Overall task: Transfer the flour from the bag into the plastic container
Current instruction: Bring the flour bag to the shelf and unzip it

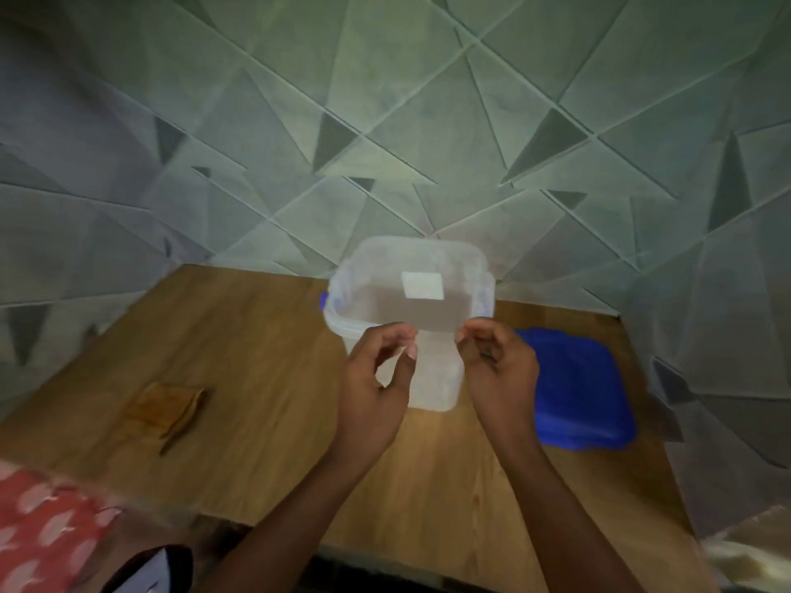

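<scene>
A clear plastic container (436,378) stands open in the middle of the wooden table (265,336), with a white label (423,285) on its far wall. My left hand (376,387) pinches the container's near rim between thumb and forefinger. My right hand (498,370) pinches the same rim a little to the right. A flat brown paper bag (167,413) lies on the table to the left, apart from both hands. The picture is blurred, and I see no flour in the container.
A blue lid (573,387) lies on the table right of the container. A tiled wall (385,122) rises just behind the table. Red patterned cloth (47,532) shows at the lower left corner.
</scene>
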{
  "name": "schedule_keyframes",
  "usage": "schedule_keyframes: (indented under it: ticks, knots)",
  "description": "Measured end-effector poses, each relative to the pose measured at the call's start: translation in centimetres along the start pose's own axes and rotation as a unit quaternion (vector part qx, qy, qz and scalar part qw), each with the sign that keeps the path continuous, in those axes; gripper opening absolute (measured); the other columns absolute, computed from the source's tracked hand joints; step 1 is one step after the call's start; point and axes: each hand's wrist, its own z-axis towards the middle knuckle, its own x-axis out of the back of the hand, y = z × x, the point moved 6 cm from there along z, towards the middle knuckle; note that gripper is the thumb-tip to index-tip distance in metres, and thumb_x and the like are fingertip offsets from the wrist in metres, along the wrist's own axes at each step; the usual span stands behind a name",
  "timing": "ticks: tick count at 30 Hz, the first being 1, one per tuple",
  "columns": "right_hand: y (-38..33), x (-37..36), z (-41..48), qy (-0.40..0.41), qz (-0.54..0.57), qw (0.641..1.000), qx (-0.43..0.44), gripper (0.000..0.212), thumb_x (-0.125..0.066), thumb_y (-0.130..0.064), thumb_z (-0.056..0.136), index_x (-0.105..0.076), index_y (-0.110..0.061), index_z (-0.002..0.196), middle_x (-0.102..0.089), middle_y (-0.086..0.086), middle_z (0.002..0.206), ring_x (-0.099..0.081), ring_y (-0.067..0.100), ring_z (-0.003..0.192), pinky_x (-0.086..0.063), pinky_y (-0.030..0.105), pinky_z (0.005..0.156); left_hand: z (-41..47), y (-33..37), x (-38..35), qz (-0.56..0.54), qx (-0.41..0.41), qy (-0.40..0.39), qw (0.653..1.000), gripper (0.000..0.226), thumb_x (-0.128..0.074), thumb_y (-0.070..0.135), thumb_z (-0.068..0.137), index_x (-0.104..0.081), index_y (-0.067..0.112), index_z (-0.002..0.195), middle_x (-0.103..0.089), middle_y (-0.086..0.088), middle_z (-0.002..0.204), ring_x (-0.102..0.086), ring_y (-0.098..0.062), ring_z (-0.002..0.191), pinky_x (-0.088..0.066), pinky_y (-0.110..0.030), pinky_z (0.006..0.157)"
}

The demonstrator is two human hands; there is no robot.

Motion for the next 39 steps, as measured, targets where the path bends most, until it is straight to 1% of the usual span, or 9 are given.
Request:
schedule_keyframes:
  ticks: [2,5,12,17,22,26,32,36,39]
  knots:
    - [-2.6,-3.0,-0.8,-0.010,0.020,0.999,0.026,0.015,-0.070,-0.003,0.087,-0.072,-0.015,0.094,-0.074,-0.007,0.087,-0.070,0.006,0.083,-0.053,0.013,0.073,0.8,0.9,3.9,0.003,-0.002,0.027,1.000,0.017,-0.064,0.007,0.097,-0.069,0.013,0.112,-0.073,0.005,0.111,-0.069,-0.018,0.109,-0.055,-0.036,0.099]
    - [-6.1,-7.1,-1.7,-0.033,0.039,0.997,0.060,0.012,-0.070,-0.002,0.087,-0.072,-0.013,0.093,-0.074,-0.007,0.088,-0.070,0.006,0.085,-0.053,0.015,0.078,2.1,2.6,9.0,-0.005,-0.002,0.055,0.998,0.018,-0.063,0.009,0.098,-0.069,0.017,0.113,-0.074,0.005,0.110,-0.069,-0.015,0.107,-0.055,-0.042,0.099]
    - [-15.8,-18.3,-3.0,-0.075,0.106,0.983,0.127,0.009,-0.072,-0.008,0.088,-0.072,-0.017,0.089,-0.074,-0.007,0.083,-0.072,0.011,0.080,-0.058,0.025,0.075,6.5,7.8,22.1,0.025,-0.077,0.121,0.989,0.016,-0.063,0.012,0.098,-0.068,0.017,0.112,-0.073,0.009,0.109,-0.069,-0.009,0.107,-0.057,-0.029,0.095]
    - [-23.8,-25.9,-2.1,-0.104,0.143,0.962,0.208,0.008,-0.072,-0.010,0.089,-0.072,-0.018,0.091,-0.073,-0.009,0.084,-0.071,0.011,0.081,-0.057,0.021,0.073,11.4,11.7,30.2,0.066,-0.155,0.189,0.968,0.014,-0.064,0.015,0.098,-0.069,0.017,0.111,-0.074,0.007,0.110,-0.069,-0.011,0.107,-0.058,-0.035,0.096]
    - [-31.7,-31.7,1.0,-0.111,0.175,0.935,0.288,0.008,-0.070,-0.009,0.089,-0.072,-0.018,0.088,-0.072,-0.010,0.081,-0.070,0.008,0.079,-0.053,0.013,0.070,17.0,14.9,37.0,0.078,-0.195,0.249,0.946,0.014,-0.067,0.017,0.096,-0.069,0.018,0.109,-0.074,0.007,0.103,-0.070,-0.007,0.099,-0.057,-0.022,0.087]
    - [-36.6,-36.1,4.1,-0.116,0.191,0.916,0.335,0.006,-0.070,-0.011,0.088,-0.071,-0.017,0.086,-0.072,-0.008,0.078,-0.070,0.009,0.075,-0.056,0.020,0.070,22.0,16.9,41.7,0.112,-0.224,0.296,0.922,0.018,-0.067,0.020,0.096,-0.069,0.016,0.114,-0.072,0.007,0.100,-0.069,-0.002,0.093,-0.053,-0.012,0.080]
    - [-43.4,-43.5,8.1,-0.160,0.203,0.889,0.379,0.001,-0.071,-0.014,0.087,-0.071,-0.015,0.086,-0.071,-0.006,0.077,-0.067,0.007,0.073,-0.055,0.019,0.068,29.1,18.1,47.7,0.139,-0.225,0.340,0.903,0.015,-0.069,0.017,0.093,-0.069,0.014,0.108,-0.070,0.005,0.093,-0.063,0.008,0.081,-0.047,-0.005,0.072]
    - [-47.0,-49.5,10.8,-0.186,0.141,0.893,0.385,0.012,-0.075,-0.025,0.084,-0.072,-0.016,0.090,-0.071,-0.007,0.080,-0.066,0.003,0.075,-0.051,0.018,0.067,33.9,17.3,52.1,0.182,-0.203,0.349,0.896,0.026,-0.074,0.021,0.089,-0.066,0.013,0.113,-0.071,-0.001,0.098,-0.067,-0.007,0.089,-0.051,-0.011,0.075]
    - [-49.2,-54.7,12.7,-0.222,0.104,0.898,0.365,0.020,-0.077,-0.029,0.082,-0.071,-0.015,0.095,-0.070,-0.003,0.083,-0.065,0.008,0.079,-0.048,0.022,0.070,37.9,16.0,55.9,0.214,-0.171,0.366,0.889,0.030,-0.074,0.026,0.088,-0.064,0.014,0.115,-0.070,-0.001,0.101,-0.067,-0.012,0.091,-0.049,-0.014,0.074]
